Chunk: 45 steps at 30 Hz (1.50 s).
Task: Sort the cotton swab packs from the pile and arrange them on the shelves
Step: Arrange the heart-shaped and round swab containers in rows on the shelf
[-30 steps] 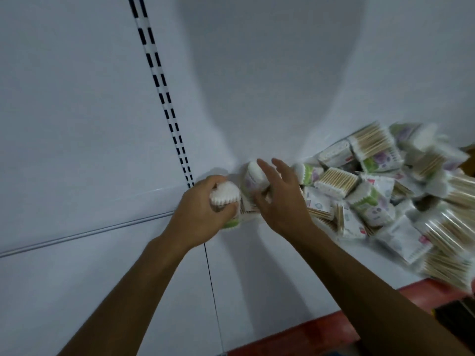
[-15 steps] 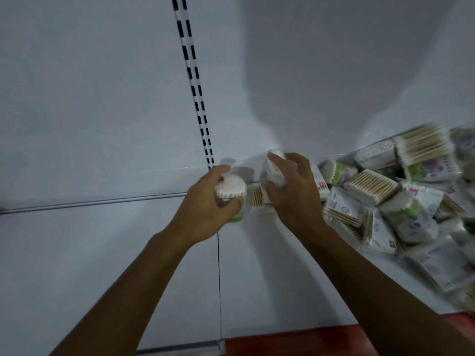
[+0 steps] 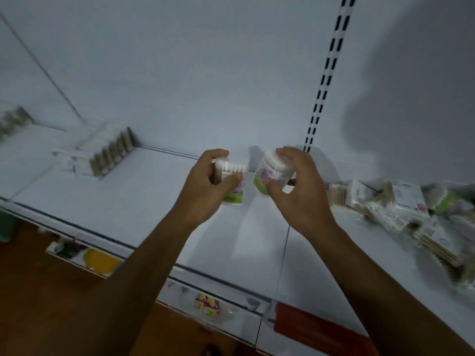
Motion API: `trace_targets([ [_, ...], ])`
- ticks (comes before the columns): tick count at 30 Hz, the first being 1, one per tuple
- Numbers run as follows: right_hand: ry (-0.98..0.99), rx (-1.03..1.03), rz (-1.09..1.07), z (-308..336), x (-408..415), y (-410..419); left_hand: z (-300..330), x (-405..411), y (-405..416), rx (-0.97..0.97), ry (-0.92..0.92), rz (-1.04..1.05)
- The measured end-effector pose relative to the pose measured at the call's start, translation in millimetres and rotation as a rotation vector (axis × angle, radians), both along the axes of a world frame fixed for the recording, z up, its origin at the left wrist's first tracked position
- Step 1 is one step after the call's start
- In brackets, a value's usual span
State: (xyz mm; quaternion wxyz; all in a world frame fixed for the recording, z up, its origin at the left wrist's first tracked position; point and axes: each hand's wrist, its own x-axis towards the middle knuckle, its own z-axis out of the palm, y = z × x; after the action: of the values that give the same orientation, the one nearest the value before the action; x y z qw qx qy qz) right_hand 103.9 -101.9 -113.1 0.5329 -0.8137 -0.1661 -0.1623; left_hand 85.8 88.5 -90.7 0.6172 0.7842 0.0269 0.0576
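Observation:
My left hand point(image 3: 205, 186) grips a cotton swab pack point(image 3: 232, 176) with white tips up and a green and purple label. My right hand point(image 3: 300, 194) grips a second, matching cotton swab pack point(image 3: 270, 173), tilted to the left. Both packs hang side by side above the white shelf point(image 3: 144, 201), a small gap between them. The pile of swab packs point(image 3: 401, 209) lies on the shelf to the right. A tidy row of packs point(image 3: 102, 152) stands against the back wall at the left.
A slotted upright strip point(image 3: 326, 73) runs up the white back panel. Another blurred group of packs point(image 3: 12, 122) stands at the far left. Below the shelf edge are small packets point(image 3: 208, 304), a red price rail point(image 3: 316, 327) and brown wooden floor point(image 3: 38, 304).
My right hand took a pack from the pile's left edge and lifted it. Both hands moved left with their packs, and the view swung left, revealing the arranged row.

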Motion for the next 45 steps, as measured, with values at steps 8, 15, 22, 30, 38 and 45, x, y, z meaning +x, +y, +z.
trace_targets([
  [8, 0.004, 0.01, 0.19, 24, -7, 136, 19, -51, 126, 0.027, -0.094, 0.142],
  [15, -0.023, 0.026, 0.378, 30, -28, 303, 32, -104, 275, 0.183, -0.155, 0.266],
  [22, -0.043, 0.02, 0.534, 21, -34, 440, 25, -128, 383, 0.126, -0.098, 0.338],
  [30, -0.019, 0.022, 0.623, 6, 19, 584, 14, -85, 513, 0.107, -0.083, 0.461],
  [38, 0.067, 0.069, 0.586, 0, 100, 691, 21, 9, 623, 0.13, 0.012, 0.484],
  [45, 0.073, 0.116, 0.423, 9, 154, 748, 27, 82, 686, 0.129, -0.036, 0.407],
])
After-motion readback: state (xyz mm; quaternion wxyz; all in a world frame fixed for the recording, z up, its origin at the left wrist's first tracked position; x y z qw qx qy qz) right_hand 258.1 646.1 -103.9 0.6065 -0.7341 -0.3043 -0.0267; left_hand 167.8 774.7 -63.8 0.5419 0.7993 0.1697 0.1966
